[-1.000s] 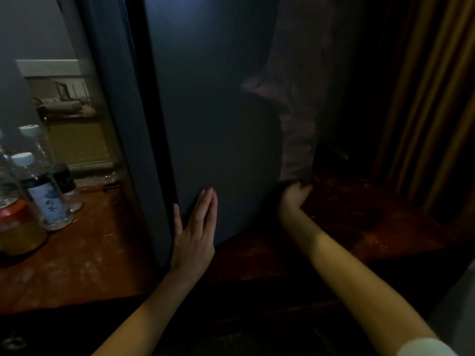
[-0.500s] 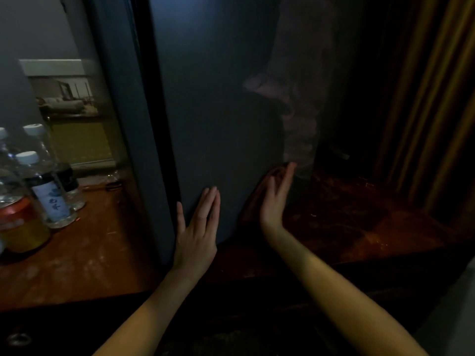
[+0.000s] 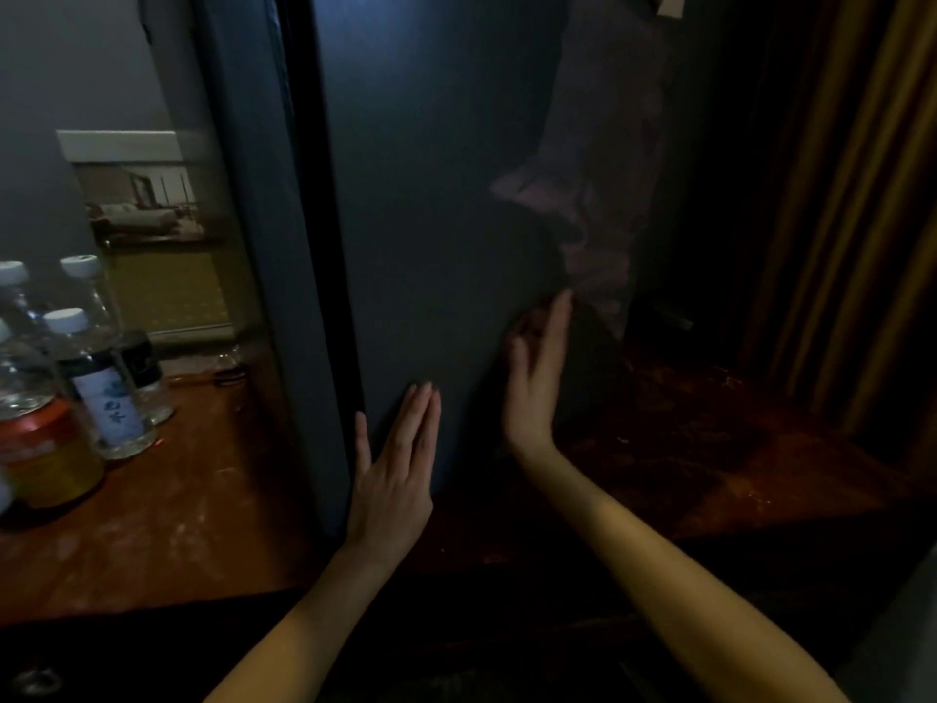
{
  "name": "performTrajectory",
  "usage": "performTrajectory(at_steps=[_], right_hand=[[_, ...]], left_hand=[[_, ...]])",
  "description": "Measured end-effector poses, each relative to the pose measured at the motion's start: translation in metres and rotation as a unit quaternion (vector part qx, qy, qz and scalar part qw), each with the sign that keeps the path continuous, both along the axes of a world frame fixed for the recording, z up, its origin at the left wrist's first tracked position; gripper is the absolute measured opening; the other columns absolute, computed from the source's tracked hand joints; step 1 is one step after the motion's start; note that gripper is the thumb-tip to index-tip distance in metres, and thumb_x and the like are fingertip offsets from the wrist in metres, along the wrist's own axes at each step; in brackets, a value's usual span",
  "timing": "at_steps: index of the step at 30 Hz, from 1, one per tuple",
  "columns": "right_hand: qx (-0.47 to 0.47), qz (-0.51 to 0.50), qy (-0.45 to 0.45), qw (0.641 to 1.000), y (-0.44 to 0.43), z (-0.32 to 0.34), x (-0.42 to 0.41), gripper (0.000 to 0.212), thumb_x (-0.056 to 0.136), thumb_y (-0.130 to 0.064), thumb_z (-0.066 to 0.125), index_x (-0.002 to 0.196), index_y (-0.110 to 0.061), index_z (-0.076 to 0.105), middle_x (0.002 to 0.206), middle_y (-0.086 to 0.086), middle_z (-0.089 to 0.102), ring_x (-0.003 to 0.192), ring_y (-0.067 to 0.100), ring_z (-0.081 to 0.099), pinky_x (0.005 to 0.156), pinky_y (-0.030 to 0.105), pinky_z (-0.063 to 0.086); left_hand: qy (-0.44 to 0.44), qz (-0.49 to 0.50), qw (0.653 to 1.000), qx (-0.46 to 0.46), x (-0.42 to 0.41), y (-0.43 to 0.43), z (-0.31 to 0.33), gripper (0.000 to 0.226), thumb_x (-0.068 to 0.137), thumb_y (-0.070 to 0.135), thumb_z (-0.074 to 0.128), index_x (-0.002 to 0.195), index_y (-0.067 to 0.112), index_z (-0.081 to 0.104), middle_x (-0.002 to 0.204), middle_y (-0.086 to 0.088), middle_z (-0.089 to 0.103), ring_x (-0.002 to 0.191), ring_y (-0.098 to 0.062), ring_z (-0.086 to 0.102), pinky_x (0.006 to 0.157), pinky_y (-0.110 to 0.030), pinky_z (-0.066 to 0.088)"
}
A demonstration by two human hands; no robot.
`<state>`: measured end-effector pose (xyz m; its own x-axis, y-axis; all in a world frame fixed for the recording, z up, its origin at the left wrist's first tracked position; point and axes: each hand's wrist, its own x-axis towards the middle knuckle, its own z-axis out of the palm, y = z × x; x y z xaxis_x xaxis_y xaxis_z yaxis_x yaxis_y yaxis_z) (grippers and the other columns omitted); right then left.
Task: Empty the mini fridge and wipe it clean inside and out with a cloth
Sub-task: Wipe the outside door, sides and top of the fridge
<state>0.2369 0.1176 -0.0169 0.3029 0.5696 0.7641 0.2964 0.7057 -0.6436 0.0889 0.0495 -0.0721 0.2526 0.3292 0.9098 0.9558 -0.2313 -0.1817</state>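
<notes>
The dark grey mini fridge stands on a reddish wooden counter, filling the middle of the view. My left hand lies flat with straight fingers against the fridge's side panel near its lower front corner. My right hand is open, fingers straight and pointing up, at the panel's rear lower edge. A pale pinkish cloth hangs dimly behind the fridge's back edge, above my right hand. Neither hand holds anything.
Water bottles with white caps and an orange-labelled bottle stand on the counter at the left. A mirror is behind them. Brown curtains hang at the right, and the counter's dark front edge runs below my wrists.
My right hand has come up from the counter behind the fridge and now stands upright against the fridge's rear edge. My left hand has stayed flat on the panel.
</notes>
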Motion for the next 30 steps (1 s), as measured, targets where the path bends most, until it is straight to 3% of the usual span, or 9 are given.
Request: performTrajectory(at_steps=[4, 6, 10, 12, 16, 19, 22, 26, 30], right_hand=[[0.158, 0.051, -0.309, 0.937, -0.019, 0.013, -0.009, 0.059, 0.098, -0.018, 0.04, 0.148, 0.005, 0.018, 0.158, 0.012, 0.008, 0.149, 0.028, 0.008, 0.121, 0.041, 0.011], [0.171, 0.045, -0.352, 0.919, -0.006, 0.015, 0.011, 0.061, 0.097, -0.019, 0.042, 0.149, 0.002, 0.018, 0.158, 0.011, 0.011, 0.149, 0.026, 0.009, 0.121, 0.039, 0.013], [0.036, -0.021, -0.109, 0.993, 0.042, 0.003, 0.063, 0.061, 0.099, -0.021, 0.041, 0.152, -0.011, 0.012, 0.159, 0.004, 0.01, 0.149, 0.019, 0.011, 0.122, 0.037, 0.011], [-0.058, -0.038, 0.025, 0.997, 0.063, -0.003, 0.085, 0.06, 0.101, -0.021, 0.038, 0.152, -0.012, 0.008, 0.161, 0.007, 0.005, 0.149, 0.02, 0.008, 0.122, 0.04, 0.009], [-0.249, -0.069, 0.253, 0.932, 0.081, 0.006, 0.096, 0.057, 0.105, -0.026, 0.036, 0.152, -0.003, 0.014, 0.16, 0.016, 0.011, 0.148, 0.028, 0.013, 0.119, 0.031, 0.009], [-0.237, -0.087, 0.366, 0.896, 0.075, 0.04, 0.074, 0.057, 0.102, -0.032, 0.043, 0.149, -0.004, 0.029, 0.153, 0.016, 0.033, 0.14, 0.031, 0.032, 0.116, 0.037, 0.024], [-0.116, -0.089, 0.281, 0.949, 0.05, 0.083, 0.036, 0.058, 0.101, -0.023, 0.046, 0.15, -0.001, 0.024, 0.155, 0.017, 0.028, 0.144, 0.027, 0.026, 0.119, 0.031, 0.017], [0.091, -0.039, 0.027, 0.995, -0.007, 0.113, -0.032, 0.062, 0.096, -0.02, 0.048, 0.149, 0.002, 0.024, 0.157, 0.018, 0.023, 0.147, 0.026, 0.019, 0.121, 0.036, 0.014], [0.23, 0.02, -0.32, 0.919, -0.031, 0.09, -0.04, 0.06, 0.093, -0.02, 0.047, 0.144, 0.008, 0.033, 0.153, 0.025, 0.026, 0.147, 0.034, 0.018, 0.119, 0.039, 0.016]], left_hand=[[-0.003, -0.012, 1.0, 0.004, 0.0, -0.001, 0.001, 0.068, 0.088, -0.001, 0.031, 0.152, 0.004, 0.01, 0.157, -0.007, 0.011, 0.149, -0.013, 0.003, 0.119, -0.051, -0.002], [-0.007, -0.013, 1.0, -0.001, 0.001, 0.0, 0.001, 0.069, 0.087, -0.003, 0.03, 0.152, 0.005, 0.011, 0.157, -0.006, 0.012, 0.149, -0.012, 0.004, 0.119, -0.051, -0.002], [-0.009, -0.009, 1.0, -0.006, 0.002, 0.001, -0.001, 0.069, 0.085, -0.005, 0.031, 0.151, 0.004, 0.014, 0.157, -0.006, 0.012, 0.149, -0.012, 0.004, 0.119, -0.051, -0.002], [-0.01, -0.009, 1.0, -0.005, 0.002, 0.001, 0.0, 0.07, 0.085, -0.005, 0.032, 0.152, 0.004, 0.013, 0.157, -0.007, 0.014, 0.149, -0.012, 0.003, 0.119, -0.051, -0.002], [-0.01, -0.012, 1.0, -0.006, 0.002, 0.001, 0.0, 0.07, 0.085, -0.005, 0.03, 0.152, 0.004, 0.012, 0.157, -0.007, 0.012, 0.149, -0.013, 0.004, 0.119, -0.052, -0.003], [-0.008, -0.01, 1.0, -0.003, 0.002, 0.001, 0.001, 0.07, 0.084, -0.005, 0.031, 0.151, 0.003, 0.013, 0.159, -0.006, 0.007, 0.149, -0.013, 0.004, 0.119, -0.052, -0.004], [-0.01, -0.018, 1.0, 0.0, 0.002, 0.001, 0.001, 0.068, 0.085, -0.003, 0.03, 0.151, 0.003, 0.014, 0.159, -0.006, 0.007, 0.149, -0.013, 0.003, 0.119, -0.051, -0.005], [-0.016, -0.019, 1.0, -0.002, 0.002, 0.001, 0.002, 0.061, 0.086, -0.002, 0.028, 0.147, 0.001, 0.025, 0.155, -0.009, 0.019, 0.149, -0.012, 0.002, 0.119, -0.05, -0.004], [-0.014, -0.038, 0.999, -0.009, -0.001, 0.002, 0.003, 0.061, 0.089, 0.003, 0.031, 0.149, 0.006, 0.021, 0.143, -0.013, 0.032, 0.149, -0.01, 0.0, 0.12, -0.05, -0.004]])
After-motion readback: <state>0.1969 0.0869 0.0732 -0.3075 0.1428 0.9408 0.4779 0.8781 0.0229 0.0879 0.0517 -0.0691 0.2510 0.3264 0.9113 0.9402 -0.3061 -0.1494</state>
